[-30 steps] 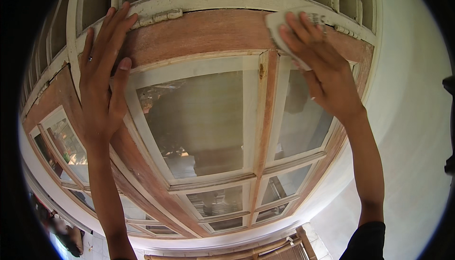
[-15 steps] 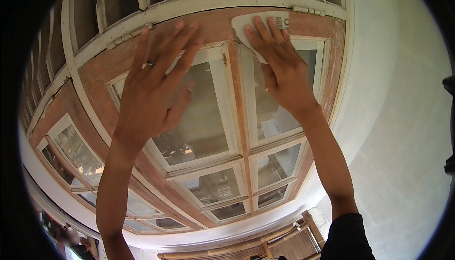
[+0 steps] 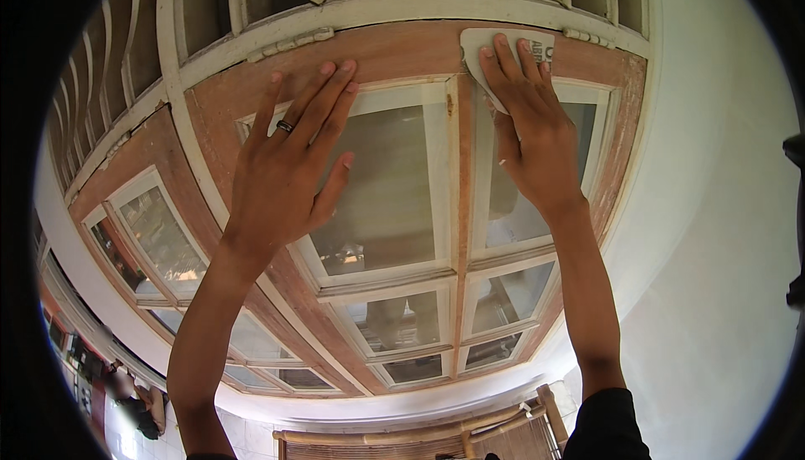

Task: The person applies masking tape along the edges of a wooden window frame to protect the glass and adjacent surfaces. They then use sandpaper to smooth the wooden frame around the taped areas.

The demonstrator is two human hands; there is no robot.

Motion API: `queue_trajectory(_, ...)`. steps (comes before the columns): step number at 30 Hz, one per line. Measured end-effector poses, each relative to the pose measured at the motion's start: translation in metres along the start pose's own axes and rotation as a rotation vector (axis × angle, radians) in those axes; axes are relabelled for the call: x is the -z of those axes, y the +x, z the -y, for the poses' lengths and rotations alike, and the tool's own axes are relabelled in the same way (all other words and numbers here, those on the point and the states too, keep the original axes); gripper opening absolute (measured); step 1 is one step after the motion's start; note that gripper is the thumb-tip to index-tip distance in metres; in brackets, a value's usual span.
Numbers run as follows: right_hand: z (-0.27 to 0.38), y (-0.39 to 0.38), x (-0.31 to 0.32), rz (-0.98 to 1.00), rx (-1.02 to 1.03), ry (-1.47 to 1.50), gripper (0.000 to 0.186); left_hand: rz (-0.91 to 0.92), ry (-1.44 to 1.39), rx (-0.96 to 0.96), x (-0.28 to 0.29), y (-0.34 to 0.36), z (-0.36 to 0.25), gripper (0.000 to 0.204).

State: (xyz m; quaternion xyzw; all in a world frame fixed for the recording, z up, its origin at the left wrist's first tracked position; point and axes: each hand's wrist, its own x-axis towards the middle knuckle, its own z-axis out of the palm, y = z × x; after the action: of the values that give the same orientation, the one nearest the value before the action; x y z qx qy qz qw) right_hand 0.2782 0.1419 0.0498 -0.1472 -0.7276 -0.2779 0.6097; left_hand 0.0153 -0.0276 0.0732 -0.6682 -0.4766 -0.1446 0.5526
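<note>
Sandpaper (image 3: 503,51), a pale sheet, sits at the upper centre-right of the frame, pressed flat against the bare wooden top rail (image 3: 402,51) of a glazed door. We note the right hand (image 3: 528,137) lies over it, fingers together and extended, holding the sheet to the wood by palm and finger pressure rather than by a pinch; part of the sheet shows above the fingertips. The left hand (image 3: 289,171), at centre-left, is spread open and holds nothing; its fingertips touch the rail while the palm rests over the left pane (image 3: 394,200) and its pale frame, a dark ring (image 3: 285,126) on one finger. We judge the step in hand to be sanding the top rail near the centre stile (image 3: 461,208), with the left hand acting as a brace. Wood across the rail and stiles already reads stripped to reddish brown, while the pane mouldings remain pale. In our judgement the next stroke calls for even pressure kept on the wood and clear of the right pane (image 3: 528,200) just below.
</note>
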Motion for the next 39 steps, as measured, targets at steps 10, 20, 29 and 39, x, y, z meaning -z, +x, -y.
queue_trajectory(10, 0.094, 0.039, -0.047, -0.009, 0.069, 0.049, 0.077, -0.310, -0.063, 0.153, 0.009, -0.053, 0.059, 0.050)
queue_trajectory(20, 0.158, 0.036, -0.091, -0.189, -0.176, 0.102, 0.081, -0.482, -0.284, 0.157, 0.015, -0.051, 0.106, 0.049)
queue_trajectory(29, 0.157, 0.046, -0.085, -0.051, 0.037, 0.084, 0.067, -0.399, -0.273, -0.107, 0.001, -0.052, 0.103, 0.056)
queue_trajectory(39, 0.177, 0.051, -0.086, -0.039, -0.035, -0.050, 0.062, -0.411, -0.104, -0.014, -0.033, -0.029, 0.060, 0.061)
